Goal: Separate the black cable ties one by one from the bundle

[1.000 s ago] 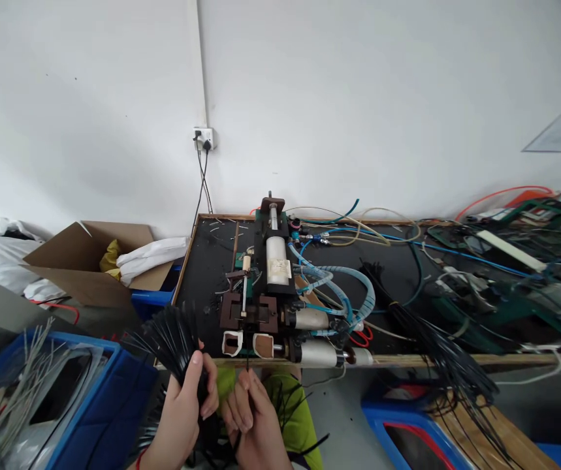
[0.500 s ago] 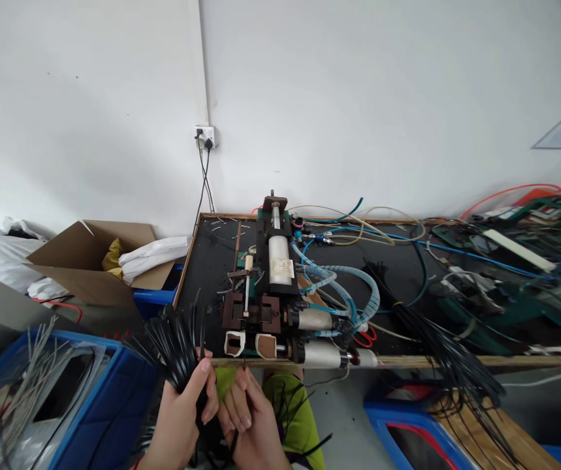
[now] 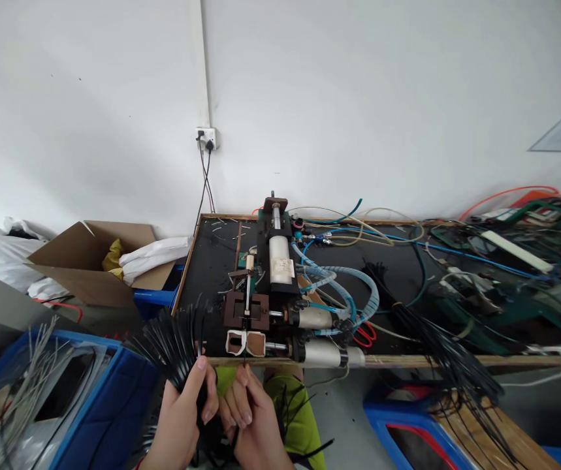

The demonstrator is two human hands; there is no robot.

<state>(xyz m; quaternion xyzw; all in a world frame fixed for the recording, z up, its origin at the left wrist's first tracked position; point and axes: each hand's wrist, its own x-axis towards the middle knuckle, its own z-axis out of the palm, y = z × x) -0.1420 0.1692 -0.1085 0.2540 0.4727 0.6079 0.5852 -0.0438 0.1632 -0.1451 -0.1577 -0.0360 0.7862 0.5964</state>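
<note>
My left hand (image 3: 182, 421) is wrapped round a fanned bundle of black cable ties (image 3: 172, 339), held just in front of the bench edge. My right hand (image 3: 251, 418) sits beside it with the fingers pinched on a single thin black tie (image 3: 245, 360) that points up toward the small pneumatic machine (image 3: 273, 287). The tie's tip lies at the two white-lined openings (image 3: 244, 341) on the machine's front. The machine stands on a black bench top (image 3: 209, 274), with white cylinders and blue air hoses (image 3: 346, 287).
Another bundle of black ties (image 3: 437, 346) lies across the bench to the right and hangs over its edge. Blue bins (image 3: 89, 391) with pale strips stand at lower left; a further blue bin (image 3: 407, 431) at lower right. A cardboard box (image 3: 89, 261) and a wall socket (image 3: 206, 138) lie behind.
The two white-lined jaws at the machine's front have closed together. Both hands stay in nearly the same place, and the fan of ties has spread slightly.
</note>
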